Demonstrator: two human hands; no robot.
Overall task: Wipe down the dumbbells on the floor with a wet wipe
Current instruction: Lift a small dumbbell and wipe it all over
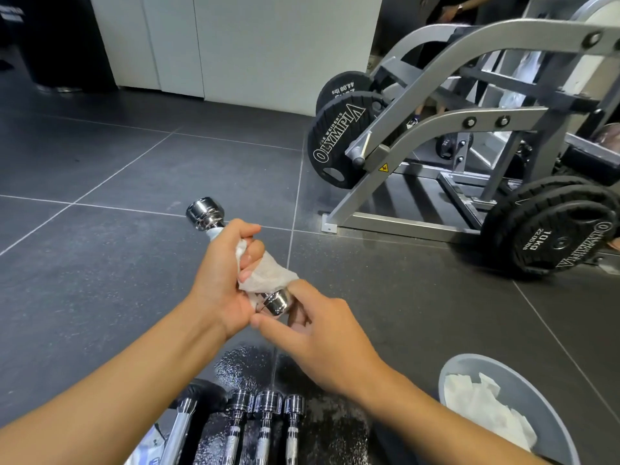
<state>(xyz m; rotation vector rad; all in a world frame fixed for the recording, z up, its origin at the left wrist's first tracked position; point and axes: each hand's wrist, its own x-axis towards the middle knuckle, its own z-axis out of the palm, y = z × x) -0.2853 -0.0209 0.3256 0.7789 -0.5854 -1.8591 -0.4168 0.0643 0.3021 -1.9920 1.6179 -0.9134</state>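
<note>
**Chrome dumbbell held in both hands over the dark tiled floor, a wet wipe wrapped round its handle.**

A row of dumbbells lies on the floor at the near edge, beside a wet patch. A grey bin of crumpled wipes sits at the lower right, and a plate-loaded machine with black weight plates stands to the right, well apart. Nothing lies between the hands and the camera. The held dumbbell's long axis runs from near right to far left, with the far head pointing away. The left hand is fisted round the wipe and the handle beneath it, knuckles up. The right hand pinches the near head between thumb and fingers. Both forearms reach forward and converge.
</note>
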